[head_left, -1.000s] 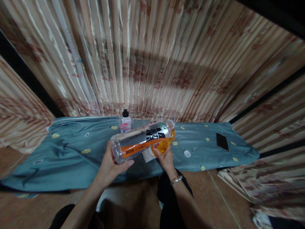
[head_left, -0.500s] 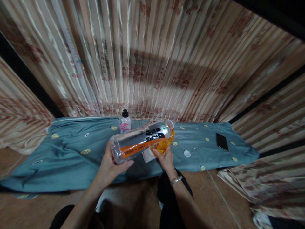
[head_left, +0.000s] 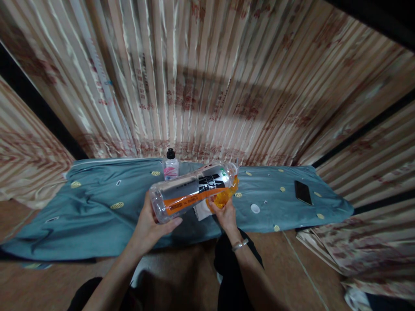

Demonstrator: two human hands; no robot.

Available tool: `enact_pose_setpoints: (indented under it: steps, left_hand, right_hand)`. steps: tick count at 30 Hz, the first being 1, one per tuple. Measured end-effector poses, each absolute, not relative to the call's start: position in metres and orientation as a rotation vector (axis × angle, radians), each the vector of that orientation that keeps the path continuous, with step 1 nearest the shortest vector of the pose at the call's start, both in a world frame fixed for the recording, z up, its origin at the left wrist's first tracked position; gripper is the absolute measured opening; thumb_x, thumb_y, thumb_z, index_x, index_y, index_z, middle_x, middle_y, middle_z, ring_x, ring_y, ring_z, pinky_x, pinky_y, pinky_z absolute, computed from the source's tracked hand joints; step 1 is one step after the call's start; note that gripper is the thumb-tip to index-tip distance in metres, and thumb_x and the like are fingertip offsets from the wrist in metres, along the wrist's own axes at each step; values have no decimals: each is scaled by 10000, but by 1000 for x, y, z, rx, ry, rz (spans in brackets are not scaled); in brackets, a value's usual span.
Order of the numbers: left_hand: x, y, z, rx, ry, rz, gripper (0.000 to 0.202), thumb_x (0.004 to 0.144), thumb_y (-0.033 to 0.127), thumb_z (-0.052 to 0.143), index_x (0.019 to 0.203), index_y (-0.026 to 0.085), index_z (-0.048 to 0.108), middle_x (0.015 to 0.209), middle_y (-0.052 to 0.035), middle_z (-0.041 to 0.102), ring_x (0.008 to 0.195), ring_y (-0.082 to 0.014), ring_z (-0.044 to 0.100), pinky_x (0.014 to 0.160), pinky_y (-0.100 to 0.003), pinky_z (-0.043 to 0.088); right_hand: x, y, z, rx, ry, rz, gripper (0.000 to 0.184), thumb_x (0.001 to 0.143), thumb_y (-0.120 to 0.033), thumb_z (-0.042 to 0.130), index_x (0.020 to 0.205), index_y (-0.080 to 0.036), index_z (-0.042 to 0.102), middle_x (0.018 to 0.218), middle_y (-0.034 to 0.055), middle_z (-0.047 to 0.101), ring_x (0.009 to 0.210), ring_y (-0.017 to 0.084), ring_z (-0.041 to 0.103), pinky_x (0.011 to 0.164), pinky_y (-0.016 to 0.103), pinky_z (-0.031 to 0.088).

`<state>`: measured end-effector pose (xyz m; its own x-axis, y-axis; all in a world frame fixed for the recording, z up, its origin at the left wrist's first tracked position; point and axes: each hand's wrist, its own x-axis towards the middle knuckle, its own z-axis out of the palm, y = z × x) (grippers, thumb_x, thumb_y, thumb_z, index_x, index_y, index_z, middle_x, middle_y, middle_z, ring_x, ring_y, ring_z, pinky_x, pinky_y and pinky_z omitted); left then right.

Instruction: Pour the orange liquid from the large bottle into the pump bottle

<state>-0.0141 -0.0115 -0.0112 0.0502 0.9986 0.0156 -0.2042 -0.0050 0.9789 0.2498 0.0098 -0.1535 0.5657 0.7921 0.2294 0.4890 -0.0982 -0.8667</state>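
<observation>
My left hand [head_left: 149,223] grips the base of a large clear plastic bottle [head_left: 191,190] with an orange, black and grey label, held nearly sideways above the blue-grey cloth [head_left: 97,207]. Its neck end points right and away. My right hand [head_left: 225,214] is closed on an orange crinkly thing [head_left: 223,198] pressed against the bottle's neck end. A white folded cloth or paper [head_left: 202,211] lies under the bottle. A bracelet circles my right wrist.
A small clear bottle with a black cap [head_left: 170,164] stands at the cloth's far edge. A dark phone [head_left: 302,192] lies on the right of the cloth, and a white cap [head_left: 255,209] sits nearer me. Pleated curtains [head_left: 207,77] hang behind. Brown floor lies below.
</observation>
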Motion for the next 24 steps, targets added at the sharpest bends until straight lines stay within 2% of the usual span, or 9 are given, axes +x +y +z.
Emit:
enact_pose_setpoints:
  steps: [5,11,15,19,24]
  left_hand:
    - [-15,-10,-14,1102,1003,1277,820,546,324,1066,1231,239,624,1037,-33,813,1100,-340,841,854,-365,742]
    - [-18,-8,-17,1143,979,1253,825,525,287,1076,1210,235,619,967,-24,803,1091,-348,838,847,-366,738]
    - [-22,-5,-21,1136,996,1270,804,555,319,1070,1214,237,616,911,-3,779,1070,-342,839,838,-366,735]
    - [-29,3,-24,1200,960,1190,837,459,220,1088,1155,235,624,873,15,759,990,-341,847,781,-353,736]
    - [-28,1,-21,1210,963,1212,772,540,254,1068,1171,224,624,912,-2,776,991,-319,847,819,-356,734]
  right_hand:
    - [247,10,-150,-1791,-1007,386,676,745,-658,844,1221,-215,661,988,127,861,962,365,845,788,417,659]
    - [247,9,-148,-1754,-1028,420,691,755,-595,837,1294,-211,636,1026,117,863,975,352,847,825,432,673]
    - [245,9,-145,-1757,-1018,420,717,755,-612,825,1297,-186,629,1055,154,859,1016,377,845,848,457,675]
    - [244,8,-142,-1780,-1012,436,703,746,-636,811,1257,-185,638,1011,153,858,981,382,851,810,437,670]
    - [245,8,-138,-1791,-1015,443,737,729,-639,816,1275,-180,630,1004,153,862,1000,390,848,810,435,668]
